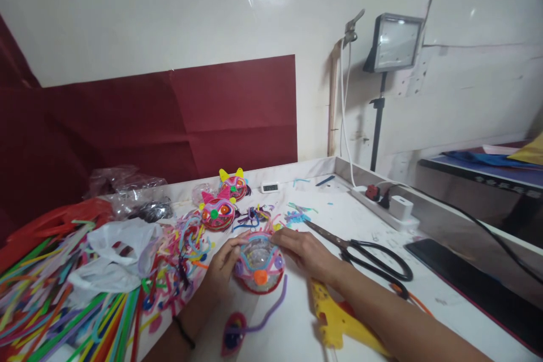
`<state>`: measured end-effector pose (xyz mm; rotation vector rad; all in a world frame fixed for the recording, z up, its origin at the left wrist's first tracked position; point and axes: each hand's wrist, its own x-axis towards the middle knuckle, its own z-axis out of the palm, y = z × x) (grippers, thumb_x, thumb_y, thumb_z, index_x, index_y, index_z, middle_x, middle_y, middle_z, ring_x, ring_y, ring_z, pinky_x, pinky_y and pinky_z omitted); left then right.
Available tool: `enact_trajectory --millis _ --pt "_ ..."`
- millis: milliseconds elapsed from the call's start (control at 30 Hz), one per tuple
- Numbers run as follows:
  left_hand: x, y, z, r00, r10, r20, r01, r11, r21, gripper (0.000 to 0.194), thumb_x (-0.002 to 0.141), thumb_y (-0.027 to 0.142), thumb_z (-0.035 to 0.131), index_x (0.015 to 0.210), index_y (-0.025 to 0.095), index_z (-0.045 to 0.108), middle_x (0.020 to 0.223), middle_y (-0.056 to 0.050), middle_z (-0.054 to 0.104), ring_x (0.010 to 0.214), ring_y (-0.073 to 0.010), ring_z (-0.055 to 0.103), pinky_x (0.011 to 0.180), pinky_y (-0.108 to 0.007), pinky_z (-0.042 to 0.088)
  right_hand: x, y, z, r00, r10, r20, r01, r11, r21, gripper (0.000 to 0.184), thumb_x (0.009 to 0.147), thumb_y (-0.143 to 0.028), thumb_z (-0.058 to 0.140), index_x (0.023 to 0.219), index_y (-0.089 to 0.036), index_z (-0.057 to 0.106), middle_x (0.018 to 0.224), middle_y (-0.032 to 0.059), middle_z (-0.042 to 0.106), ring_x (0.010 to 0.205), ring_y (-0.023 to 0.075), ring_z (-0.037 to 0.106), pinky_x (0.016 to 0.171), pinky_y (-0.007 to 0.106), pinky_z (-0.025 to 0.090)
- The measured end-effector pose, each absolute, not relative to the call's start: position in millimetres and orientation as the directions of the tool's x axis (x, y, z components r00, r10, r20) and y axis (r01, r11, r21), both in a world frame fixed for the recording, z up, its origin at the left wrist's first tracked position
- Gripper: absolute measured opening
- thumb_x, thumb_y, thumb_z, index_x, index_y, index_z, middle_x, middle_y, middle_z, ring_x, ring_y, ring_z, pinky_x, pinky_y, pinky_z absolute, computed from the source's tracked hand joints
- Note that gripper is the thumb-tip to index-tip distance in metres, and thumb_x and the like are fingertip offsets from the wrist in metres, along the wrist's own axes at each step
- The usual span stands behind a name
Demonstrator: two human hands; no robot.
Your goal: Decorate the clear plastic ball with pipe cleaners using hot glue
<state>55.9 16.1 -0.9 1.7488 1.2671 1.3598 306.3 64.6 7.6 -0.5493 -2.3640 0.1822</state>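
My left hand (223,263) and my right hand (304,249) grip opposite sides of a round animal-face craft (258,257). It has a clear dome, a red rim, blue and pink pipe-cleaner trim, purple discs at the sides and an orange nose. My left fingers curl along its left edge; my right fingers press its upper right rim. Just below lies a purple pipe cleaner (274,308), its end on a pink teardrop piece (233,334) with a dark blue centre. Beneath my right forearm, a yellow tool (335,319) with a red-orange part is partly hidden.
Black-handled scissors (360,251) lie to the right, before a power strip (382,209) and a dark mat (475,288). Two similar face crafts, one pink-eared (218,214) and one yellow-eared (234,185), stand behind. Loose pipe cleaners (119,322) and a white plastic bag (112,254) crowd the left.
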Motion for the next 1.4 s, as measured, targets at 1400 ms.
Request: enact_trajectory --millis 1400 --pt "50 18 -1 0.156 0.896 0.416 0.427 -0.441 0.790 0.039 0.094 0.040 0.050 0.123 0.022 0.069 0.136 -0.006 0.063 0.131 -0.0261 0.054 0.117 -0.042 0.036 313 65 14 -0.736 0.410 0.539 0.353 0.911 -0.211 0.048 0.096 -0.010 0.043 0.141 -0.024 0.048 0.114 0.0111 0.067 0.103 0.0200 0.066 0.086 0.031 0.052"
